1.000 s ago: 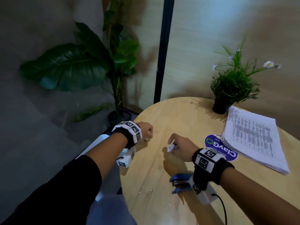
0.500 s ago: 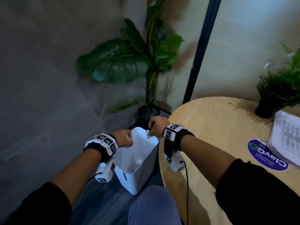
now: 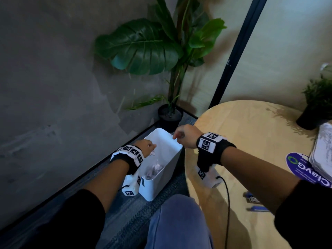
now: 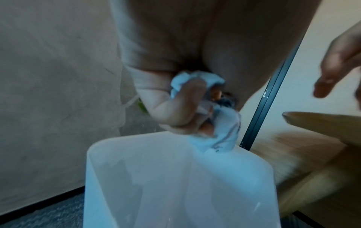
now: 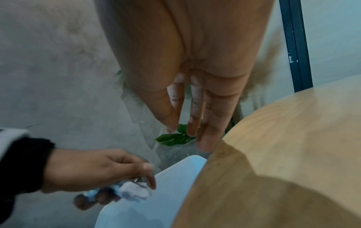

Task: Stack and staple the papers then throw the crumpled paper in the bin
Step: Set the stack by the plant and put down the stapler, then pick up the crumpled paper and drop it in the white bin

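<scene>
The left hand (image 3: pixel 145 147) held a crumpled paper (image 4: pixel 224 132) tight, right over the white bin (image 3: pixel 162 178). More paper lay inside below it. The right hand (image 3: pixel 185 136), beside it, had straight fingers and held nothing. Only the drop looked left.
</scene>
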`<state>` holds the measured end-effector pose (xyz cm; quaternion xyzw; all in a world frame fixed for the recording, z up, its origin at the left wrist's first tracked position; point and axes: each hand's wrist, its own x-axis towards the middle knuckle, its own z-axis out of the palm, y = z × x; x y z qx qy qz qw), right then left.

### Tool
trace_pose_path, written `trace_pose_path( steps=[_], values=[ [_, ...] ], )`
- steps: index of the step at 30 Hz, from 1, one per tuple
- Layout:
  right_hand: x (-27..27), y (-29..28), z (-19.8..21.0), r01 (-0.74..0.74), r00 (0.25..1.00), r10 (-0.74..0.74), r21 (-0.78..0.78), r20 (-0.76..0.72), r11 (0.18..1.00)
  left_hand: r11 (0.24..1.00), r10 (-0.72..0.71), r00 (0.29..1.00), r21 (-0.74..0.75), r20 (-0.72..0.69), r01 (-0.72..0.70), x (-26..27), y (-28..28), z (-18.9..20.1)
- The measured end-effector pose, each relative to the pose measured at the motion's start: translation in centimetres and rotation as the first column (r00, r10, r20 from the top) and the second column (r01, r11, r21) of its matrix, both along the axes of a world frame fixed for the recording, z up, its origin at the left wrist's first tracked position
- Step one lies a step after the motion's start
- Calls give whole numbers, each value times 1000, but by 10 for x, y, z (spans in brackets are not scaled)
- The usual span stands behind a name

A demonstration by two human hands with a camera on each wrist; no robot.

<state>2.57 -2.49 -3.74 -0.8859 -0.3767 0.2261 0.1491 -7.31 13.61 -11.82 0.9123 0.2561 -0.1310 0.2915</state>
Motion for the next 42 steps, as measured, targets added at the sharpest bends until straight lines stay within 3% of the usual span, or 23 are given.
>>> trace_pose_path(
  steps=[5,14,21,25,28,33,37,40,42],
  values=[
    [-2,-41,7,-61,998,61,-16,5,998,987,148,989,-59,-1,-148,10,-14,-16],
    [1,-119,16,14,999,-13,-21,42,1000,987,148,987,-60,-69,-152,14,-20,-20],
    [-5,-191,28,129,992,-128,-117,16,985,997,-74,996,3,51,74,21,-35,19],
    [-23,-231,24,161,985,-173,-245,-28,956,973,-223,960,-28,167,231,26,-63,59],
    [-39,-252,15,144,988,-152,-293,-3,945,918,-390,913,-29,121,396,33,-94,91],
    [-55,-275,8,246,968,-231,-182,102,952,814,-580,815,44,-2,579,40,-152,132],
    [-62,-309,13,334,937,-321,-85,133,939,814,-579,815,55,-12,579,44,-182,145],
    [-65,-350,23,471,872,-463,-19,161,882,815,-575,818,71,-21,575,48,-202,148],
    [-64,-386,27,601,788,-593,1,164,799,802,-584,810,112,-56,586,52,-215,146]
  ],
)
